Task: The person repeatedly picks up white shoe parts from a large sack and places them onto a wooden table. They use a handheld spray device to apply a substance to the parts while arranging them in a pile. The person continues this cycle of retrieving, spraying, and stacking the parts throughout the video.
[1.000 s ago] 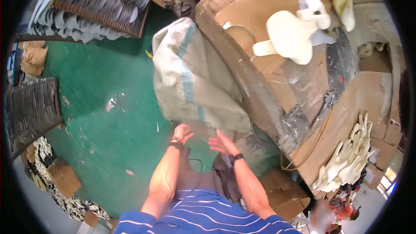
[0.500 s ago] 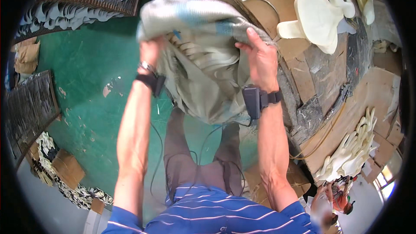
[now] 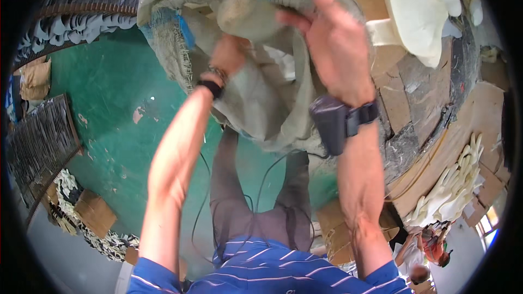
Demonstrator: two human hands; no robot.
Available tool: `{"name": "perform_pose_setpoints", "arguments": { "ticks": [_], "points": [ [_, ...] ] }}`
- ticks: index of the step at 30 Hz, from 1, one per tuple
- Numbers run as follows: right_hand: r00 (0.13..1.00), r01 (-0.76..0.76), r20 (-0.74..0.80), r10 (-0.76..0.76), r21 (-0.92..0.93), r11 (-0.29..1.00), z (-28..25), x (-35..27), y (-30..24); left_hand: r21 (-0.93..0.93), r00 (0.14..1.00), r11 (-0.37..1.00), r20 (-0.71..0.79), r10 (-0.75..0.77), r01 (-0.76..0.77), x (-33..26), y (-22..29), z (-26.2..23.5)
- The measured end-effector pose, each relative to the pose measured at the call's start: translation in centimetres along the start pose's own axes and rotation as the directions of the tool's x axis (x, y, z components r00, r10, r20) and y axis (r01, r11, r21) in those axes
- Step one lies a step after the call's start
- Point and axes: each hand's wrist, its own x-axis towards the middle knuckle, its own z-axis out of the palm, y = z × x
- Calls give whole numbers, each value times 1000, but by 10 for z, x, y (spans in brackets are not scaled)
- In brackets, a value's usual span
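Note:
A large grey-white woven sack (image 3: 253,103) with blue patches and a frayed mouth hangs in front of my legs. My left hand (image 3: 231,54) reaches into its mouth, next to a rounded cream-coloured piece (image 3: 248,17). Blur and the angle hide those fingers, so I cannot tell whether they grip anything. At the right side of the mouth is my right hand (image 3: 340,49), smeared by motion, with its thumb and a finger spread apart. Inside the sack a pale scrap (image 3: 282,61) shows between the folds.
To the right a workbench (image 3: 419,87) covered with cardboard carries a big cream moulded piece (image 3: 415,13) and a pile of glove-like cream pieces (image 3: 449,185). Racks of grey pieces (image 3: 43,141) stand left on the green floor (image 3: 131,114). People (image 3: 430,250) are at the lower right.
The sack's mouth has come up and opened wider toward me. My left hand has moved from its left rim to inside it. My right hand has shifted slightly right and up.

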Motion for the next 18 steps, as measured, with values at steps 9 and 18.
{"name": "perform_pose_setpoints", "arguments": {
  "ticks": [9,18],
  "points": [
    [917,397,188,-351,-351,848,-3,59,-56,552,885,783,161,-438,287,96,-149,-95],
    [977,-197,-193,89,-668,718,-15,-60,139,571,913,819,302,-273,56,105,-111,-35]
  ]
}}
